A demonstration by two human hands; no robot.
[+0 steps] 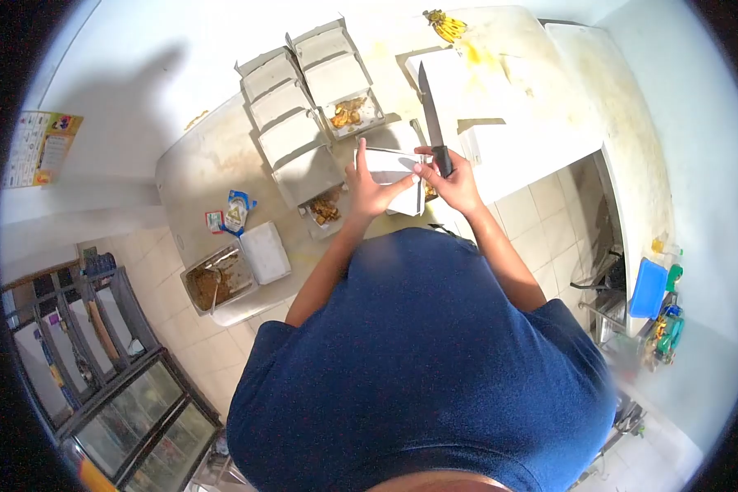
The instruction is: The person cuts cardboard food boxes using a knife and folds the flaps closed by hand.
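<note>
A white cardboard food box (398, 168) is between my two hands, in front of my chest. My left hand (371, 190) grips its left side, index finger up along the edge and thumb across the panel. My right hand (455, 187) has its thumb on the box's right edge. The black handle of a long kitchen knife (431, 107) lies within the same hand, blade pointing away from me. Bits of browned food show beside the box near my right palm. To the left, another open box (324, 209) contains browned food pieces.
Several open boxes (283, 111) stand in rows, one (377, 108) with food. Bananas (445, 26) lie at the back near a white board (439, 74). On the left are a metal tray (190, 283) of brown food with a utensil, a white lid (266, 252) and a blue-white packet (238, 211).
</note>
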